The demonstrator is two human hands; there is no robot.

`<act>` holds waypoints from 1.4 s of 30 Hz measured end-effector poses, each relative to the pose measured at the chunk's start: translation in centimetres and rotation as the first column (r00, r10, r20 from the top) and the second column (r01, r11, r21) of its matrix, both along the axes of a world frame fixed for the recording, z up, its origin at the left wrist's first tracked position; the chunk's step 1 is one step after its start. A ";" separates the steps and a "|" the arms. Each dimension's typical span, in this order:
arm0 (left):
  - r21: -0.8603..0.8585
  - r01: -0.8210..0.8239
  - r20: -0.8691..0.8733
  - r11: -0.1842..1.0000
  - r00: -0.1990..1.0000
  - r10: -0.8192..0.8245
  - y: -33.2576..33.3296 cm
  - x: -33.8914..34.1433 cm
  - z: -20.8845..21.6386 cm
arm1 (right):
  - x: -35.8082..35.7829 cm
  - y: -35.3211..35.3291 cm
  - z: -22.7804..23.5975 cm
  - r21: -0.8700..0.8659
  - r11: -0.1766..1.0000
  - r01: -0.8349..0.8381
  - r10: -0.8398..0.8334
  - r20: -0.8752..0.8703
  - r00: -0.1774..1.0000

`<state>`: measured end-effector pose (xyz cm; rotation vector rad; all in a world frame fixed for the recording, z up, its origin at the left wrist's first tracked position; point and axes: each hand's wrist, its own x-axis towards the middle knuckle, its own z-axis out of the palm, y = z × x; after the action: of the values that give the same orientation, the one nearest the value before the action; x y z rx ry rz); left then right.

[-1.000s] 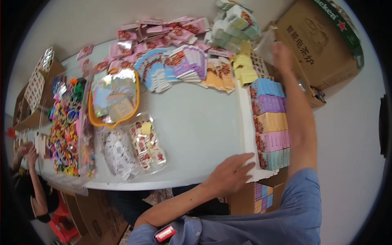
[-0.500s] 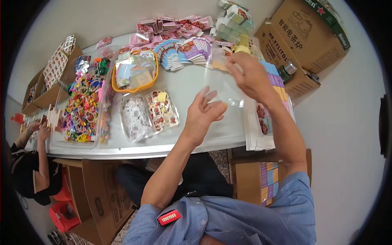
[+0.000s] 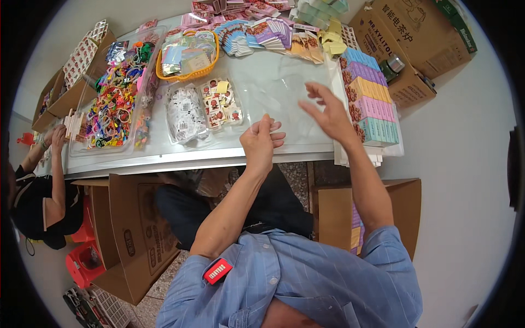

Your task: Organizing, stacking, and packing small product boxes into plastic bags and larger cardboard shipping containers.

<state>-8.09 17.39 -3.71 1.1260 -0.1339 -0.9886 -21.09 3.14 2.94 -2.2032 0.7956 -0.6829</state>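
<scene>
My left hand (image 3: 260, 143) is above the table's front edge, fingers curled in and thumb against them; whatever they may hold is hidden. To its right, my right hand (image 3: 328, 112) is open, fingers spread, with nothing visible in it. Beyond and between them lies a see-through plastic piece (image 3: 278, 97); its outline is too faint to tell a tray from a bag. Left of it sit a clear bag of black-and-white printed pieces (image 3: 187, 113) and a clear pack of cartoon stickers (image 3: 223, 104). Close to my right hand stand stacked coloured card packs (image 3: 372, 98).
A yellow basket of small packets (image 3: 212, 68) stands behind the bags. A clear bin of colourful hair ties (image 3: 112, 104) is at the left. Fanned blue cards (image 3: 236, 37) and yellow packs (image 3: 306, 46) lie at the back. Another person's hands (image 3: 54, 139) work at far left.
Both hands have come nearer to me. My right hand has drawn back from the yellow packs and opened; my left fingers have curled. The clear plastic now lies on the table. The view has shifted.
</scene>
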 end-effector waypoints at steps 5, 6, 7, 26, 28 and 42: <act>0.006 -0.086 0.123 0.996 0.989 0.084 1.6 0.0 0.3 | -2.1 4.5 -2.9 -0.088 0.996 0.020 -0.020 -0.002 1.000; 0.012 -0.091 0.127 0.996 0.988 0.089 1.9 0.3 0.5 | -1.8 5.6 -2.3 -0.249 0.968 -0.021 0.024 0.008 1.000; 0.011 -0.092 0.144 0.996 0.986 0.089 2.0 0.7 0.7 | -1.4 6.4 -2.1 -0.403 0.913 -0.059 0.069 0.012 0.998; -0.385 0.067 0.673 0.921 0.703 0.230 9.2 8.8 7.2 | -0.8 -1.9 -1.5 0.000 0.989 -0.146 0.146 0.051 0.988; -0.526 0.200 0.597 0.826 0.779 0.192 8.7 11.4 10.9 | -0.5 -2.8 -1.4 0.202 0.943 -0.264 0.267 0.012 0.964; -0.845 0.359 0.400 0.397 0.916 0.023 4.7 21.9 26.7 | 4.8 4.0 1.3 0.397 0.684 -0.612 0.410 0.485 0.772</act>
<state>13.83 22.13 22.98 0.2068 -1.0102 -0.6796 -16.30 7.13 4.28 -1.5889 0.1012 -0.4670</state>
